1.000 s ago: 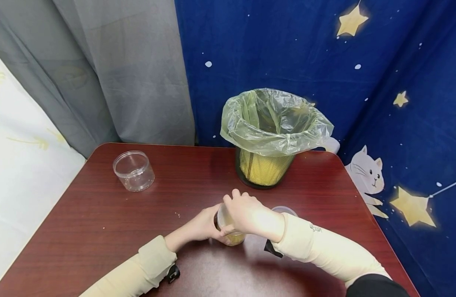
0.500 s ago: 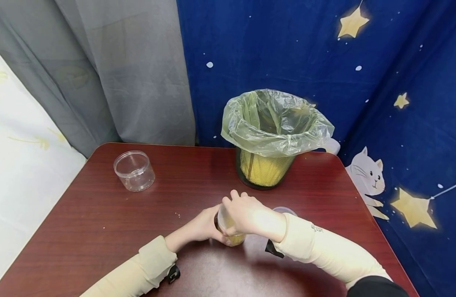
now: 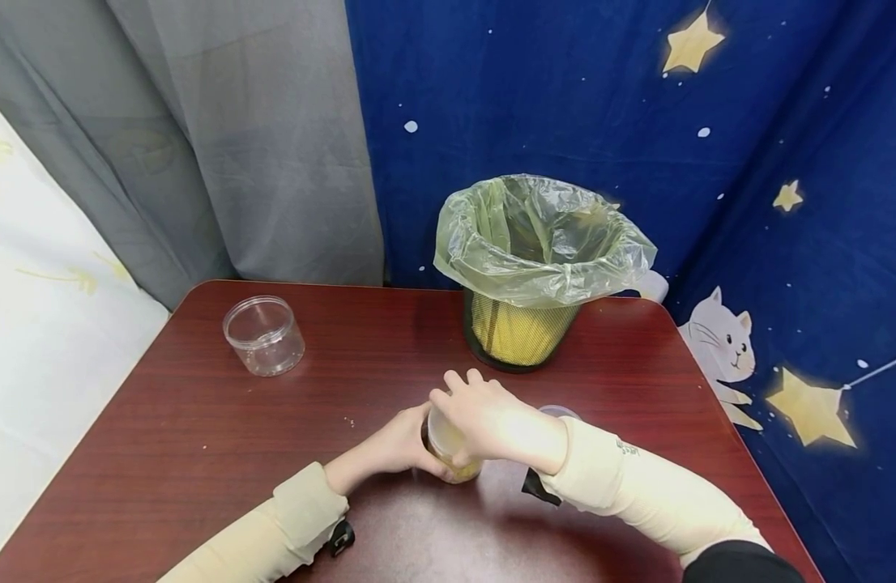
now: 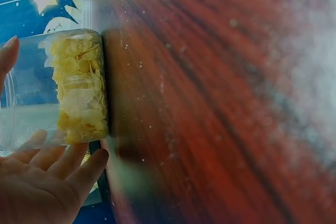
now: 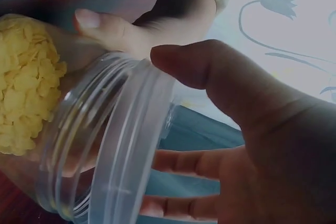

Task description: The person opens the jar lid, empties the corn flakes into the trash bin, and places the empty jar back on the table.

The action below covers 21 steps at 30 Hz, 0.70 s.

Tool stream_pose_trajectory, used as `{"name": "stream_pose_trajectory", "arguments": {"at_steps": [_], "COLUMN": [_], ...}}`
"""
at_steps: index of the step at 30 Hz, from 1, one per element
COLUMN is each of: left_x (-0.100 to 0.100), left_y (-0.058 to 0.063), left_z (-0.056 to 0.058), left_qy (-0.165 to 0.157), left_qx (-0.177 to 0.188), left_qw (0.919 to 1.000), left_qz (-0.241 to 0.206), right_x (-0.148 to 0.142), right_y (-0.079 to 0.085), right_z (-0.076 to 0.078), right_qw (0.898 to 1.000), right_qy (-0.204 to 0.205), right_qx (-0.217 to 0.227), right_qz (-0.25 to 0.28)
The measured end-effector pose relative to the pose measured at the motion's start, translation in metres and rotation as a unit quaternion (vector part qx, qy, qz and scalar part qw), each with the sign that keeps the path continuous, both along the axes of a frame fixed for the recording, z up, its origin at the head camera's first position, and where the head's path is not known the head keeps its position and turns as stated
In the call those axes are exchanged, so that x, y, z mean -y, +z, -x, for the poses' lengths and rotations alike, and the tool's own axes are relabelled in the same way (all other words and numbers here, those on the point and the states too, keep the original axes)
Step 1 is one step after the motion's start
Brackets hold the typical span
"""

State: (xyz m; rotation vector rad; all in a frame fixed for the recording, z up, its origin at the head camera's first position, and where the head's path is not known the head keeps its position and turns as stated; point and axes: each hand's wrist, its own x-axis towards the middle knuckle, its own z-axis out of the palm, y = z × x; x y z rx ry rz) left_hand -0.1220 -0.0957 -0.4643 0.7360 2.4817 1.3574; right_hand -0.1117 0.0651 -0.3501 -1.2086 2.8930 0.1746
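Note:
A clear plastic jar with yellow flakes in its lower part stands upright on the table. My left hand holds it around the side. Over its mouth is a translucent screw lid, with the jar's thread rings showing below it in the right wrist view. My right hand grips this lid from above, thumb on the near rim and fingers across the far side. The head view hides part of the lid behind the right hand. Whether the lid sits fully down, I cannot tell.
An uncovered clear jar stands at the back left, with small crumbs inside. A mesh bin with a pale green bag stands at the back. Behind my right wrist shows a clear round rim. Crumbs dot the table.
My right hand's fingers have shifted slightly and spread a little on the lid, with the wrist moving a touch right. The left hand and jar have stayed in place.

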Motion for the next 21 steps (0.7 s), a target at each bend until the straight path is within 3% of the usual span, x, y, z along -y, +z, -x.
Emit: {"name": "stream_pose_trajectory", "arguments": {"at_steps": [21], "left_x": [0.0008], "left_y": [0.0007], "left_z": [0.0005], "left_qy": [-0.019], "left_qx": [0.008], "left_qw": [0.9996], "left_qz": [-0.021], "right_x": [-0.0071], "right_y": [0.0060], "right_z": [0.0034], "right_qw": [0.997], "right_qy": [0.062], "right_qx": [0.032], "right_qz": [0.037]}}
